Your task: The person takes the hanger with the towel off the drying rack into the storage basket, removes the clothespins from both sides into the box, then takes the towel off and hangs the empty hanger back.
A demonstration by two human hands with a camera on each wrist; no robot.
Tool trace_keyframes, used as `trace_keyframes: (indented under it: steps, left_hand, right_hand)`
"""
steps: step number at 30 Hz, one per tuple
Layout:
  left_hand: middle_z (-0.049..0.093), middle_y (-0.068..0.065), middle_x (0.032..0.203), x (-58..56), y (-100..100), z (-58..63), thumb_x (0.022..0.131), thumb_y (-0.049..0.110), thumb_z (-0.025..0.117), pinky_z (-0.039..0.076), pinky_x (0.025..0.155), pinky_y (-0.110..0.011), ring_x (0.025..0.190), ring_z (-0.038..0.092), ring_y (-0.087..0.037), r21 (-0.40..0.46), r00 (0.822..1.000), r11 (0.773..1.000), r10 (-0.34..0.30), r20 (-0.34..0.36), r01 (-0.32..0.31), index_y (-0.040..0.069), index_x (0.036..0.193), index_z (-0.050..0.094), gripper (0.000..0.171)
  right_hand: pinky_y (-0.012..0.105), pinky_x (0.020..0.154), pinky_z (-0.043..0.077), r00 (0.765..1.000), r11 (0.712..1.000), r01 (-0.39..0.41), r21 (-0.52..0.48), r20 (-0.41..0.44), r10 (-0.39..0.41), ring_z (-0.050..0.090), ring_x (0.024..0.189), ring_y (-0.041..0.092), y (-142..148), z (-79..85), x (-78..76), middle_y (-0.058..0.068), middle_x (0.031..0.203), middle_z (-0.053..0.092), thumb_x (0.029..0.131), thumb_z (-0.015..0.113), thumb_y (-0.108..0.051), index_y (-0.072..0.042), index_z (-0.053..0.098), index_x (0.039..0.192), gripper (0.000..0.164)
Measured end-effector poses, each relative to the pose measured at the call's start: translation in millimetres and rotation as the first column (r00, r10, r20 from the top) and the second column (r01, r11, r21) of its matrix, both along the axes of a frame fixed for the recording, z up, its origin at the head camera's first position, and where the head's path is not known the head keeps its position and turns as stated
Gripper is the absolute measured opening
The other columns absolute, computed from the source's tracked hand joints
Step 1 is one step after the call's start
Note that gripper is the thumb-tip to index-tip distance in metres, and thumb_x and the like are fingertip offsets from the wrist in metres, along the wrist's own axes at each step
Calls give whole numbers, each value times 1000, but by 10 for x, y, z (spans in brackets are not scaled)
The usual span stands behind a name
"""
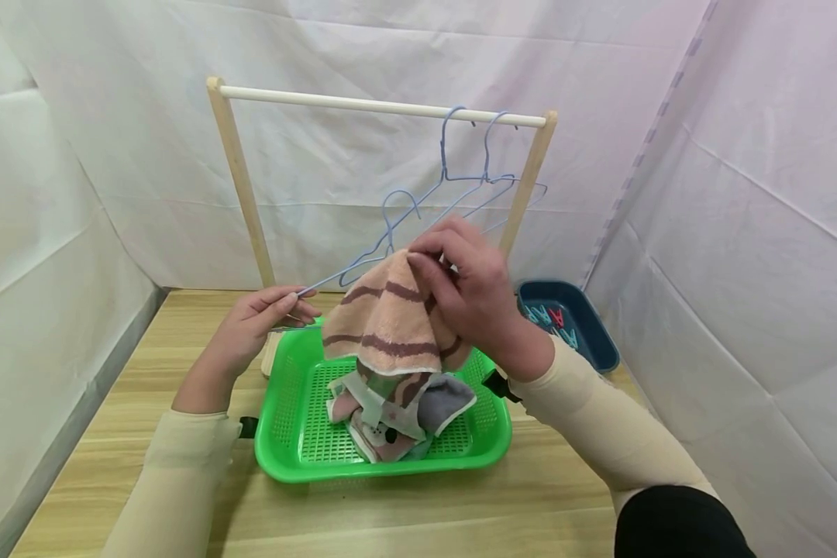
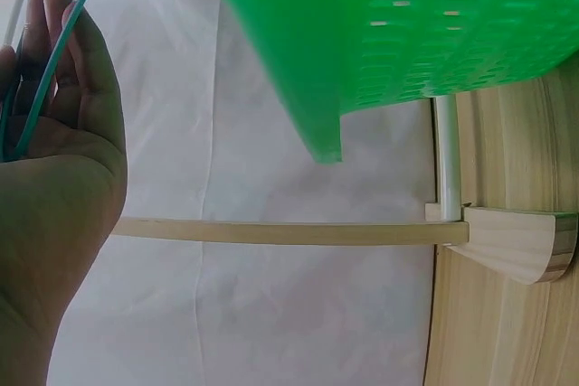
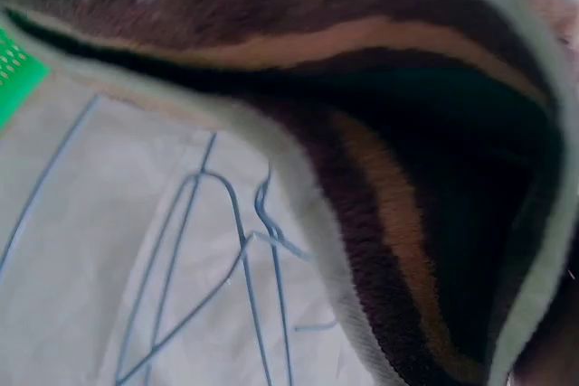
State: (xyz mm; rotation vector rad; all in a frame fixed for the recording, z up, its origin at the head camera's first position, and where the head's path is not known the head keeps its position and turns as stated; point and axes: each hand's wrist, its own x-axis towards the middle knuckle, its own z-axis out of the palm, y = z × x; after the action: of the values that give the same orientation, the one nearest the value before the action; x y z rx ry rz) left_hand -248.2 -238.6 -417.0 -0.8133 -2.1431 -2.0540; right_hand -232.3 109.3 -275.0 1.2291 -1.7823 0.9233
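Observation:
My left hand (image 1: 261, 314) pinches one end of a blue wire clothes hanger (image 1: 328, 277); its hook points up and to the right. In the left wrist view, the hanger (image 2: 56, 56) crosses the palm and curled fingers. My right hand (image 1: 470, 283) pinches a peach towel with brown stripes (image 1: 390, 325) at its top. This towel hangs down in folds in front of the hanger, above the green basket, and hides part of the wire. Up close in the right wrist view, the towel (image 3: 380, 341) fills much of the picture, with its pale edge curving around a dark fold.
Several small cloths (image 1: 384, 442) lie in the green plastic basket (image 1: 384, 471) on the wooden table. Behind it stands a rack with a white rod (image 1: 335, 101), where two blue hangers (image 1: 444, 155) hang at the right. A dark blue tray (image 1: 603, 349) holds several clothespins (image 1: 556, 318).

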Motion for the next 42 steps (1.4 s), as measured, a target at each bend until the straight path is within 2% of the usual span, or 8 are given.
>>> trace_keyframes:
  steps: [6, 11, 14, 19, 25, 29, 36, 42]
  left_hand:
    - [83, -2, 110, -4, -3, -15, 119, 8, 49, 65, 89, -28, 100, 80, -16, -1, 1000, 1000, 11, 3, -11, 4, 138, 75, 33]
    - [83, -1, 109, -12, 0, -18, 119, 9, 49, 65, 90, -27, 99, 79, -14, -10, 1000, 1000, 20, 7, -20, 5, 137, 76, 32]
    - [83, -1, 109, -11, 2, -10, 119, 9, 49, 65, 90, -27, 99, 80, -15, -13, 1000, 1000, 21, 8, -21, 5, 137, 76, 32]
    - [83, -2, 109, -6, -4, 14, 119, 9, 50, 65, 90, -27, 100, 80, -15, -24, 999, 999, 32, 5, -31, 4, 137, 75, 32]
    - [83, -3, 110, -5, -32, 28, 119, 11, 50, 65, 89, -27, 100, 79, -17, -46, 999, 998, 49, -3, -49, 3, 138, 75, 32]
    - [83, -3, 110, -6, -37, 33, 119, 11, 50, 65, 89, -27, 99, 79, -17, -39, 999, 998, 42, -10, -42, 2, 138, 75, 32]
    - [83, -4, 111, -2, -28, 44, 119, 10, 49, 65, 89, -28, 99, 80, -17, -35, 1000, 999, 25, -15, -26, 0, 138, 74, 32]
    - [83, -3, 111, 2, -24, 41, 120, 9, 48, 65, 90, -27, 100, 80, -16, -40, 999, 999, 26, -23, -27, 0, 138, 74, 32]
  right_hand:
    - [29, 70, 56, 998, 998, -54, 45, 23, 53, 63, 85, 19, -63, -119, 79, 9, 100, 70, 104, 76, -1, -1, 76, 105, 1]
    - [28, 74, 59, 993, 989, -113, 99, 37, 110, 65, 89, 18, -144, -216, 162, 8, 101, 70, 108, 74, -7, -2, 75, 105, 6]
    - [28, 76, 58, 989, 977, -146, 159, 29, 143, 64, 88, 19, -204, -299, 188, 8, 100, 69, 106, 76, -5, -2, 75, 104, 3]
    - [25, 80, 57, 986, 940, -170, 295, 51, 162, 63, 90, 16, -288, -472, 189, 4, 102, 69, 104, 78, -5, -6, 76, 107, 4]
    - [20, 80, 54, 982, 875, -181, 449, 132, 135, 63, 88, 11, -371, -693, 118, -1, 99, 66, 106, 77, -9, -11, 75, 107, 3]
    - [20, 82, 53, 975, 798, -202, 568, 190, 111, 62, 90, 11, -413, -850, 58, -3, 102, 65, 108, 75, -13, -13, 75, 108, 1]
    - [17, 82, 51, 981, 589, -194, 785, 168, 100, 58, 92, 10, -520, -1117, 22, -5, 101, 64, 110, 74, -20, -18, 75, 102, 8]
    - [16, 71, 46, 982, 456, -188, 870, 171, 80, 54, 84, 8, -583, -1381, 19, -8, 95, 62, 110, 73, -19, -21, 75, 96, 14]
